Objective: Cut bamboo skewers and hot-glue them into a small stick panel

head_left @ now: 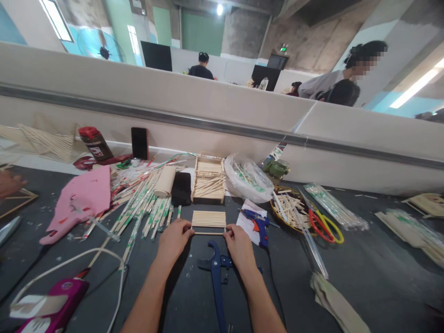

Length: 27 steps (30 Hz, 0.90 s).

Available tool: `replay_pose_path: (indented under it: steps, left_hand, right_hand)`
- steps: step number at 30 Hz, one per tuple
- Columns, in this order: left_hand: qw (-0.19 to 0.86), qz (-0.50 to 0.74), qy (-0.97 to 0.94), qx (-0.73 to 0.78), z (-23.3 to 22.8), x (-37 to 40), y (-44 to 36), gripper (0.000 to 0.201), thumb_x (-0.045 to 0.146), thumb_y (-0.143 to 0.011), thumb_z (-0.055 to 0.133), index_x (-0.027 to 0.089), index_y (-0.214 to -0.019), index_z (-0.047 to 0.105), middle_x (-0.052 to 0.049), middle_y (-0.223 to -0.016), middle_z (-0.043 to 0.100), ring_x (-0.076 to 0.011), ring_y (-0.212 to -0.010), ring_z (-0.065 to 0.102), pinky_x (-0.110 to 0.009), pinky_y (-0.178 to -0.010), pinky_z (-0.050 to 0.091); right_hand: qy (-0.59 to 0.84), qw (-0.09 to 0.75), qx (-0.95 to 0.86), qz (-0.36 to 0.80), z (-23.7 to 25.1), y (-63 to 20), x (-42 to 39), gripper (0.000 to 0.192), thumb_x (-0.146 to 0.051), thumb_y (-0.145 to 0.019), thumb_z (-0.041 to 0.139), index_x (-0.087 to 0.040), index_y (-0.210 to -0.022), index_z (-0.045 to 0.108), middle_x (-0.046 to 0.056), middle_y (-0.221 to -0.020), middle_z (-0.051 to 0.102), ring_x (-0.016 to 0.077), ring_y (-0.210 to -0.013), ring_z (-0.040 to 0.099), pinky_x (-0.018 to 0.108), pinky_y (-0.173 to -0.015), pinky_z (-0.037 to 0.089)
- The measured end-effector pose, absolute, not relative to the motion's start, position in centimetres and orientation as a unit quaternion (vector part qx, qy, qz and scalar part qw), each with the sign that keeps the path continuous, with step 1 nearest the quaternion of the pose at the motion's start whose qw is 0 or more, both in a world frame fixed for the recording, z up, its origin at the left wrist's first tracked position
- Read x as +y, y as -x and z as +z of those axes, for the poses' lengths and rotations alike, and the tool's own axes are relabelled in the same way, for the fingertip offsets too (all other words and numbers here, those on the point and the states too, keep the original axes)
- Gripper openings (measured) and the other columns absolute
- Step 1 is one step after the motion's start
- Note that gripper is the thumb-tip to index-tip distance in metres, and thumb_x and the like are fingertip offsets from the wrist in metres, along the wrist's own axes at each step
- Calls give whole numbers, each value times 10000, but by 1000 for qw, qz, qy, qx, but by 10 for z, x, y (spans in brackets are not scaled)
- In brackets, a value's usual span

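A small panel of pale wooden sticks [208,218], laid side by side, is in front of me with a single stick [208,233] along its near side and a narrow gap between. My left hand [176,241] pinches the near left corner of this stick panel. At the near right corner, my right hand [238,244] grips it with thumb and fingers closed. Fingertips hide both corners, so the joints there cannot be seen. Just below the hands lies a blue pipe cutter [215,273] on the dark tabletop.
Behind the panel stands a stick-built tray [209,199]. A blue glue gun [260,226] lies right, beside a basket [274,215] of stick pieces and scissors [328,226]. Wrapped chopsticks [138,203], a pink glue gun [78,199] and a magenta device [55,305] with white cable are left.
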<state>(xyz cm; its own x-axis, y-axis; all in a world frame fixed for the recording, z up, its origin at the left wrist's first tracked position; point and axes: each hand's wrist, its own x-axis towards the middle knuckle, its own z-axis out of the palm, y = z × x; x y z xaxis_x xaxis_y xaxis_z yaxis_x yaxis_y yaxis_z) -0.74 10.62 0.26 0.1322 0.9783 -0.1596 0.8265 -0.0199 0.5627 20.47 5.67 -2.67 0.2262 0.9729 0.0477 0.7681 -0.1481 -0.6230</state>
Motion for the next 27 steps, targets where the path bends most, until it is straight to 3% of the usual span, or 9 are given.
replay_pose_path:
  steps: [6,13,27]
  left_hand:
    - [269,142,-680,667,1,107,9,193,282,-797,610,200,-968,645,-23,-873,684,-164,-813,621,-244,-707,417]
    - [252,165,-710,637,-2,110,13,211,198,-827,540,216,-980,683,-35,-1041,683,-170,-943,617,-258,-816,435]
    - [256,203,-695,641,-5,110,8,239,173,-803,576,189,-1036,625,-36,-976,662,-160,-863,601,-258,-780,451]
  right_hand:
    - [729,288,-585,207,-28,-207,56,158,-235,-801,506,-218,-935,587,2,-742,633,184,-690,607,274,-652,421]
    - [725,291,-594,192,-27,-209,57,155,-247,-810,487,-218,-909,603,10,-749,627,180,-685,603,274,-649,428]
    - [718,296,-603,184,-25,-210,57,201,-245,-820,474,-207,-970,603,24,-785,635,176,-678,596,273,-645,436]
